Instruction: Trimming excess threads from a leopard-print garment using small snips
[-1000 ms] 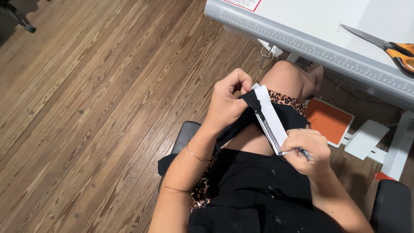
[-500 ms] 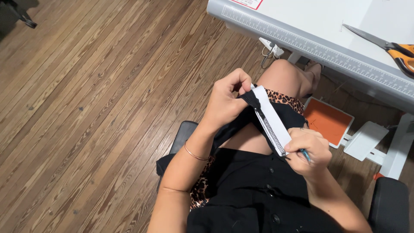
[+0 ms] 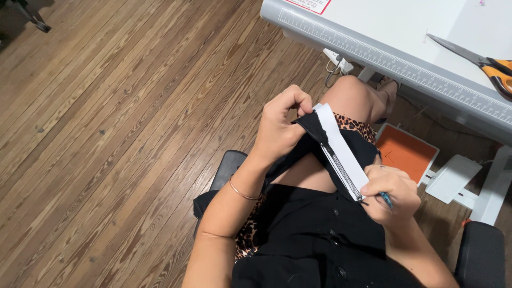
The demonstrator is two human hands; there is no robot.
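Two hands work over the lap: the left hand point(image 3: 281, 124) has its fingers pinched on the upper end of a zipper strip point(image 3: 338, 151), the right hand point(image 3: 392, 193) has its fingers closed on the lower end, gripping a blue tool point(image 3: 386, 200). Orange-handled scissors point(image 3: 482, 63) lie at the worktop's point(image 3: 394, 24) right edge.

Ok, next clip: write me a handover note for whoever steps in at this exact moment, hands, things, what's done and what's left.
Left hand: pinches the top end of the black fabric with zipper and white strip, held taut over the lap.
Right hand: grips the lower end, with a thin blue-tipped tool in its fingers.
Orange-handled scissors lie on the white table.
Done: cannot tell how far along the seam is.
Left: work along the zipper, judging by the grip.
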